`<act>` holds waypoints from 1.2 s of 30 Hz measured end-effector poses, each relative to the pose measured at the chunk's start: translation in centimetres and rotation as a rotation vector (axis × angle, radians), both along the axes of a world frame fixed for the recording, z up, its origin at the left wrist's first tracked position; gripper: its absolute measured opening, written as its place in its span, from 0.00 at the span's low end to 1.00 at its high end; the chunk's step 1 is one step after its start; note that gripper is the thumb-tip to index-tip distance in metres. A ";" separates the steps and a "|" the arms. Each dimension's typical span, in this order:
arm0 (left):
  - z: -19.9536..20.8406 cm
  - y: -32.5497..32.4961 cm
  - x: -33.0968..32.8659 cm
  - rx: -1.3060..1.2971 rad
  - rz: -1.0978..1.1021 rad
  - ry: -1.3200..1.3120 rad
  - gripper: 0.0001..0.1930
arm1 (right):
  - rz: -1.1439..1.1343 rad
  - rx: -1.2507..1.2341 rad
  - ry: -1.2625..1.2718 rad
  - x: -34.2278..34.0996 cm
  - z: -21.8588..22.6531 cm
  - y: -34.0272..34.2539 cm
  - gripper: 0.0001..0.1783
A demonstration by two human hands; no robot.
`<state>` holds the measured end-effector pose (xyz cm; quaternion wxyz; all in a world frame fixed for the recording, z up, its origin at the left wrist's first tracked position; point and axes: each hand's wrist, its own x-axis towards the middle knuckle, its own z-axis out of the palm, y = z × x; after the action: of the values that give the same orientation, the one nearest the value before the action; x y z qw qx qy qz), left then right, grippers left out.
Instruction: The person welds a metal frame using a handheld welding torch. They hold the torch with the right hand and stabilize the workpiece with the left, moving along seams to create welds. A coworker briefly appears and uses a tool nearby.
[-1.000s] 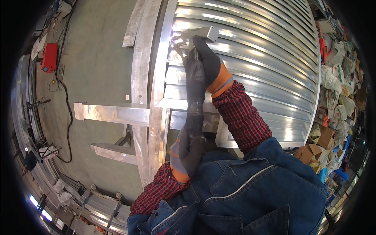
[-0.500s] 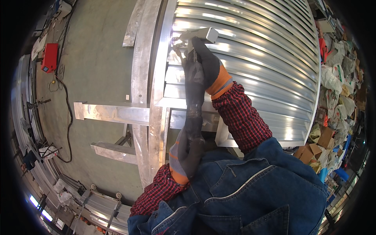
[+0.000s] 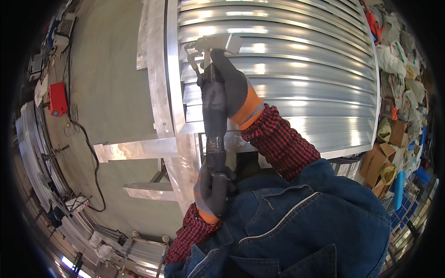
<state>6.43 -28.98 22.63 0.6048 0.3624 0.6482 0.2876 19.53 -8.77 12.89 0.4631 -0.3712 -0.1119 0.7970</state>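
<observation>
Change on my end: half a second ago there was a bright spark at the tip of the white gun-shaped tool (image 3: 227, 43); now none. Head view has shifted too. My read: the tool isn't working the metal at this instant.

Tool is over the left side of the slatted panel (image 3: 301, 99), tip just beside the edge rail (image 3: 173, 74); can't confirm contact from this angle.

Right hand (image 3: 230, 85): fingers clamped round the tool's grip, behind the head. Left hand (image 3: 214, 194): looks closed round the lower end of the black hose (image 3: 215, 116), close to the jacket; some fingers hidden.

Containers: open cardboard box (image 3: 373, 163) off right, yellowish plastic bag (image 3: 388, 176) at its mouth; can't tell if it's inside. Bag heap (image 3: 394, 62) beyond it, contents unreadable. Red case (image 3: 58, 98) on the floor at left, inside not visible.
</observation>
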 end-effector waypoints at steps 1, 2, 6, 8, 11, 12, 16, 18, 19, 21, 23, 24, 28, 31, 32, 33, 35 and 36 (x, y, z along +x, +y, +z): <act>0.0 0.1 0.1 -0.009 0.007 -0.001 0.19 | -0.033 0.016 0.056 0.1 0.1 -0.1 0.28; 0.0 0.3 0.2 -0.021 0.015 0.003 0.20 | -0.055 -0.034 0.051 0.2 0.1 -0.1 0.27; 0.1 0.8 0.4 -0.074 -0.027 -0.059 0.20 | -0.131 -0.112 0.091 0.3 -0.3 0.0 0.27; 0.0 0.9 0.7 0.000 -0.073 -0.005 0.21 | -0.151 -0.149 0.106 0.5 -0.6 -0.2 0.27; 0.0 0.8 0.7 -0.025 -0.084 -0.032 0.21 | -0.146 -0.160 0.135 0.6 -1.0 -0.6 0.26; 0.0 0.7 0.7 -0.031 -0.078 -0.036 0.22 | -0.139 -0.154 0.147 0.5 -1.1 -0.8 0.26; -0.5 0.7 0.5 -0.002 -0.058 -0.006 0.22 | -0.185 -0.082 0.206 -0.4 -2.0 -0.4 0.25; -1.1 1.2 0.3 0.026 -0.052 0.023 0.21 | -0.179 -0.060 0.160 -0.7 -2.6 0.1 0.25; -1.4 1.5 0.2 0.037 -0.053 0.033 0.21 | -0.178 -0.046 0.142 -0.7 -3.0 0.5 0.25; -1.8 2.1 0.1 0.041 -0.039 0.044 0.20 | -0.157 -0.038 0.178 -0.7 -3.7 1.2 0.22; -2.1 2.6 0.2 0.043 -0.007 0.052 0.20 | -0.176 -0.042 0.193 -1.1 -4.4 2.1 0.21; -2.2 2.8 0.3 0.048 -0.010 0.059 0.20 | -0.183 -0.024 0.189 -1.5 -4.8 2.5 0.22; -2.5 3.6 0.5 0.065 -0.012 0.079 0.19 | -0.187 0.007 0.182 -2.2 -6.0 3.4 0.22; -2.5 3.9 0.4 0.019 0.032 0.023 0.15 | -0.156 0.032 0.190 -2.0 -6.5 3.9 0.22; -2.5 4.0 0.3 0.001 0.054 -0.005 0.13 | -0.151 0.054 0.202 -2.0 -6.6 4.0 0.21; -2.5 4.2 0.4 0.017 0.033 0.017 0.15 | -0.143 0.052 0.180 -2.0 -6.6 4.2 0.21; -2.6 4.4 0.6 0.048 -0.009 0.060 0.18 | -0.143 0.076 0.169 -2.0 -6.8 4.4 0.22; -2.6 4.4 0.7 0.044 0.000 0.054 0.18 | -0.140 0.049 0.160 -2.1 -6.9 4.5 0.22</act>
<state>7.08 -24.54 20.02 0.5789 0.3834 0.6578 0.2919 17.44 -4.28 6.03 0.5341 -0.3020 -0.0679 0.7867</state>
